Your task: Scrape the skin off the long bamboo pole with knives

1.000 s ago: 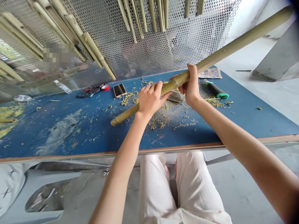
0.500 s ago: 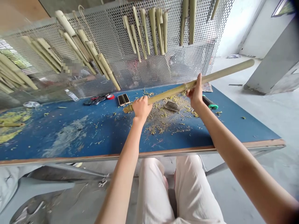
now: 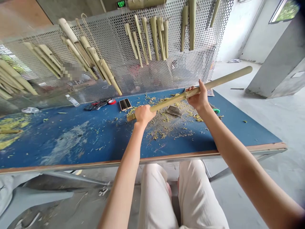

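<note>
I hold a long pale-green bamboo pole (image 3: 221, 81) slanted over the blue table (image 3: 71, 136), its right end raised past the table's edge. My left hand (image 3: 143, 114) is wrapped round the pole near its lower left end. My right hand (image 3: 198, 98) grips it further up, near a node. Below the pole lie bamboo shavings (image 3: 166, 125) and a grey flat blade-like tool (image 3: 173, 110).
A phone (image 3: 125, 104), red tape roll (image 3: 111, 101), dark tools (image 3: 95, 104) and a small bottle (image 3: 72, 100) lie at the table's back. A green-ended handle (image 3: 216, 110) sits behind my right wrist. Split bamboo pieces (image 3: 152, 35) hang on the perforated metal panel. My legs are under the front edge.
The pole has been lifted and pushed away from me; my left hand slid down to its lower end. The view pulled back and tilted up, showing more of the panel.
</note>
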